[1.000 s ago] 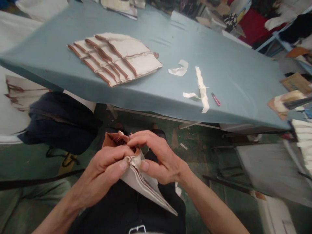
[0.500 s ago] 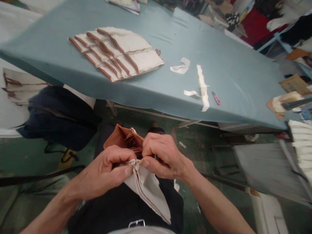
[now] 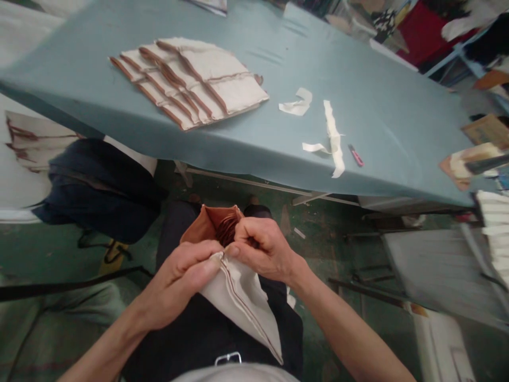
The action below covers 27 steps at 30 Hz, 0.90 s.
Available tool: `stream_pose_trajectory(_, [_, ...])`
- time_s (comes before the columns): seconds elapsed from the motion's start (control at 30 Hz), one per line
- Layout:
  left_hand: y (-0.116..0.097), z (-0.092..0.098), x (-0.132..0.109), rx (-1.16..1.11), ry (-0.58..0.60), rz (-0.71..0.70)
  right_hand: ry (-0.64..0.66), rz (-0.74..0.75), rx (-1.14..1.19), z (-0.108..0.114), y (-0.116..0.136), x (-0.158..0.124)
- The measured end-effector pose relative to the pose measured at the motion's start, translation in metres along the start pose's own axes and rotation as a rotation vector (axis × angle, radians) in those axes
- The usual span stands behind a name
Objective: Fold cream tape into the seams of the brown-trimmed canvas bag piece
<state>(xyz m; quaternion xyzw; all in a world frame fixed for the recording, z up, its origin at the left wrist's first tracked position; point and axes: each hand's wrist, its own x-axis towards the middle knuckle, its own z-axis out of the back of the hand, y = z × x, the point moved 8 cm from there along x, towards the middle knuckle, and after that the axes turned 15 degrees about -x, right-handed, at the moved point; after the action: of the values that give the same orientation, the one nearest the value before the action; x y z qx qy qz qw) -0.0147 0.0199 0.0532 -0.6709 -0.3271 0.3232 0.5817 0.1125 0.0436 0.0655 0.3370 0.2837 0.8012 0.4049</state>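
Observation:
Over my lap I hold a cream fabric piece [image 3: 242, 302] with brown trim. My left hand [image 3: 181, 281] is closed, pinching its top edge from the left. My right hand [image 3: 262, 249] is closed, pinching the same edge from the right, next to a bunched brown part [image 3: 212, 225] of the piece. The cream flap hangs down toward my waist. Both hands sit close together, thumbs almost touching.
A blue-covered table [image 3: 377, 122] lies ahead with a fanned stack of cream and brown pieces [image 3: 191, 82], white fabric strips [image 3: 332, 138] and a small pink cutter [image 3: 356, 155]. A dark garment [image 3: 95, 188] lies at the left below the table. White stacks [image 3: 495, 228] sit at the right.
Both hands have moved slightly up and together along the fabric's edge. The brown bunched part now shows more, and the cream flap hangs straighter.

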Motion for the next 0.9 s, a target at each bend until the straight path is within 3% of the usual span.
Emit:
stream_pose_trajectory(0.3, [-0.024, 0.017, 0.004, 0.135, 0.058, -0.011, -0.007, 0.038, -0.068, 0.002, 0.011, 0.011])
stream_pose_trajectory(0.4, [-0.025, 0.021, 0.004, 0.175, 0.049, -0.009, -0.105, 0.003, -0.057, 0.010, 0.017, 0.007])
stream_pose_trajectory(0.47, [-0.022, 0.021, 0.003, 0.187, 0.020, -0.016, -0.152, -0.053, -0.078, 0.014, 0.021, 0.000])
stream_pose_trajectory(0.6, [-0.017, 0.023, 0.000, 0.198, -0.118, -0.062, -0.063, -0.203, -0.185, 0.003, 0.025, -0.017])
stream_pose_trajectory(0.7, [-0.014, 0.024, 0.000, 0.212, -0.186, -0.083, -0.090, -0.265, -0.176, -0.003, 0.022, -0.027])
stream_pose_trajectory(0.9, [-0.001, 0.026, 0.010, 0.087, -0.173, 0.118, -0.083, -0.110, -0.378, -0.012, 0.029, -0.027])
